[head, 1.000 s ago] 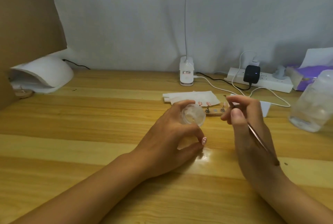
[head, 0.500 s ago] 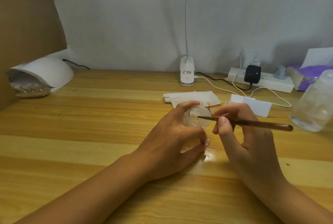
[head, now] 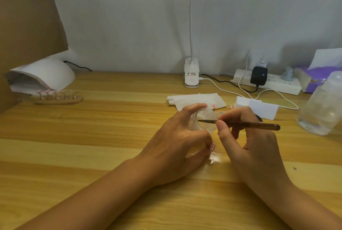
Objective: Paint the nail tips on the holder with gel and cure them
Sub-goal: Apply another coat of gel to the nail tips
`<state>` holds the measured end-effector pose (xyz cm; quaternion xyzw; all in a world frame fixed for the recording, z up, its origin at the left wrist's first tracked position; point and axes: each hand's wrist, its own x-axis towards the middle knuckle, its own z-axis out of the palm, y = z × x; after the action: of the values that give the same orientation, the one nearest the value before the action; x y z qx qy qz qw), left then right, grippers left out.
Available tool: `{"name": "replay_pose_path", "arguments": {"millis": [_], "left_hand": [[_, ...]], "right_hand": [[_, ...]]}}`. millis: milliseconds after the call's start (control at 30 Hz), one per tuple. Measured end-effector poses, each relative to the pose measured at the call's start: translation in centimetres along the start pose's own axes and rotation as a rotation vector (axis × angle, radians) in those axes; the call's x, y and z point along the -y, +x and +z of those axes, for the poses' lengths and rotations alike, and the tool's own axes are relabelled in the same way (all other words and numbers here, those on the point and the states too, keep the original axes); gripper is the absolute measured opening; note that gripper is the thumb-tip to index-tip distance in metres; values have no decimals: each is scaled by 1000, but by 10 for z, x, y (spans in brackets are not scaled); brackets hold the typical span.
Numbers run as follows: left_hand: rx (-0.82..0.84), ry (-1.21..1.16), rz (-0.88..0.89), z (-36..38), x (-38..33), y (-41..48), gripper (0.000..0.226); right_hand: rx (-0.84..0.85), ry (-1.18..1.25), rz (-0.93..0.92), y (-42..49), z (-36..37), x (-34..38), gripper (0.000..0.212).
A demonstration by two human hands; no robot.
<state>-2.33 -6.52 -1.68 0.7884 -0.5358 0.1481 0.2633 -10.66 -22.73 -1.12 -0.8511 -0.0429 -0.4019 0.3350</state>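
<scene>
My left hand (head: 177,137) grips a small clear gel jar (head: 205,120), tilted toward me, at the table's middle. My right hand (head: 246,137) pinches a brown brush (head: 251,124) lying level, its tip inside the jar's mouth. Behind my hands a nail holder is mostly hidden; only a few pink nail tips (head: 214,106) show. A second wooden holder (head: 59,99) with several pink nail tips stands at the far left, just in front of the white curing lamp (head: 42,74).
White wipes (head: 196,100) and a white block (head: 257,107) lie behind my hands. A clip lamp base (head: 191,75), a power strip (head: 268,83) with cables, a purple tissue box (head: 312,78) and a clear plastic bottle (head: 322,107) line the back and right. Brown cardboard (head: 27,17) stands at left.
My right hand swung the brush from pointing at the holder to lying level, and its tip went into the jar. The view shifted, which brought the left-hand holder by the lamp into sight.
</scene>
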Motion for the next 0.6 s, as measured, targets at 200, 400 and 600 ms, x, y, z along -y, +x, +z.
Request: {"name": "replay_pose_path", "arguments": {"millis": [200, 400, 600], "left_hand": [[6, 0, -1, 0, -1, 0, 14], [8, 0, -13, -1, -1, 1, 14], [-5, -85, -122, -1, 0, 1, 10]], "right_hand": [[13, 13, 3, 0, 0, 0, 8], [-3, 38, 6, 0, -1, 1, 8], [-36, 113, -17, 0, -3, 4, 13]]}}
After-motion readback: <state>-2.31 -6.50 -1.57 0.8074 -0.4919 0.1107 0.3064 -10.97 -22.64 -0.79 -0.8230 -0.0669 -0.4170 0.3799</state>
